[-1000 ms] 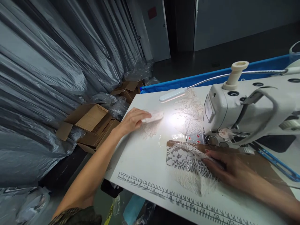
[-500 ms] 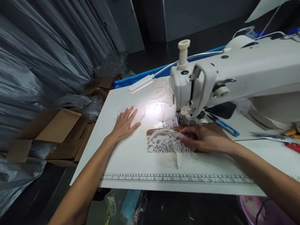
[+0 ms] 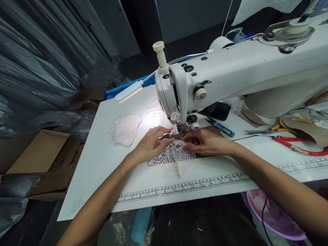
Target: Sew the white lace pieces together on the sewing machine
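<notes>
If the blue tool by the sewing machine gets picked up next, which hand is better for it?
Probably the right hand: it's nearer the blue tool. The left hand would have to reach past it. Both hands are at the lace.

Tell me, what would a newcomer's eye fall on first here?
The big white sewing machine, stretching across the upper right. Next, in front of its needle end, the left hand and right hand on white lace. Then the purple basket below the table, lower right.
</notes>
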Tool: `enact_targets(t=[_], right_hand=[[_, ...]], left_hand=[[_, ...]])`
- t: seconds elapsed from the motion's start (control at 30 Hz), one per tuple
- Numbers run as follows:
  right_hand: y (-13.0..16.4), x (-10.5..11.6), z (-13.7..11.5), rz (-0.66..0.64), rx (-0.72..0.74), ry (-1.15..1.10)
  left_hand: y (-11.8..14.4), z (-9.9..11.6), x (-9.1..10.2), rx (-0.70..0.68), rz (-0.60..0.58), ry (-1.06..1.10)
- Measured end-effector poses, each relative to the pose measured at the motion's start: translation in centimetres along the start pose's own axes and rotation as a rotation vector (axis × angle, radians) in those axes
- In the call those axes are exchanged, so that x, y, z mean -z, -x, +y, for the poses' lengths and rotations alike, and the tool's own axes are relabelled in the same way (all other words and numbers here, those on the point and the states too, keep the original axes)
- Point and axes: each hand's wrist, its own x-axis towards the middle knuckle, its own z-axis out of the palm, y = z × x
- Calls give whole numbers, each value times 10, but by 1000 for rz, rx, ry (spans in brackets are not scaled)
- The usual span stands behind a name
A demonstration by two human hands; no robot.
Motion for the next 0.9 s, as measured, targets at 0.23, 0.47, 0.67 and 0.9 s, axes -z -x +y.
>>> enact_targets(t=[0.23, 0.47, 0.67, 0.9], right_hand=[[-1, -23, 2, 256, 170, 292], [3, -27, -2, 201, 275, 196], [-7, -43, -2, 60, 48, -414], [-7, -38, 0, 312, -93, 118]], left_hand=[[-19, 11, -18, -56, -98, 206], [1, 13, -1, 137, -65, 619], [-5, 11, 7, 393, 53, 687], [-43, 6, -1, 247, -102, 130]])
